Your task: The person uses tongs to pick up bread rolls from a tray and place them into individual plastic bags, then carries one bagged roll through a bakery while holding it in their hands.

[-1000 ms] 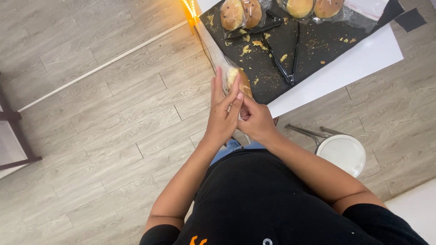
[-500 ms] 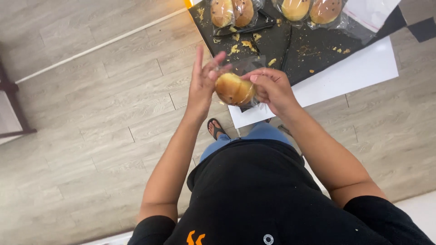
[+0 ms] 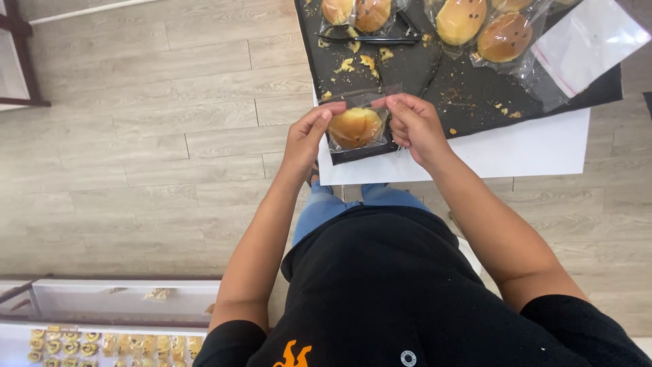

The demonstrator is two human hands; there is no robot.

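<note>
Over the near edge of the crumb-strewn black tray (image 3: 468,115), the left hand (image 3: 305,136) and right hand (image 3: 414,126) each pinch a top corner of the clear plastic bag (image 3: 360,102) holding a round golden bun (image 3: 354,127), which could slip to the floor if either pinch loosens.

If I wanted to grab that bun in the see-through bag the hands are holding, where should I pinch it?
Probably the bag's flat top strip, above the bun, coming from both sides. The left hand and right hand already pinch its two top corners there, so the soft round bun hangs unsquashed.
</note>
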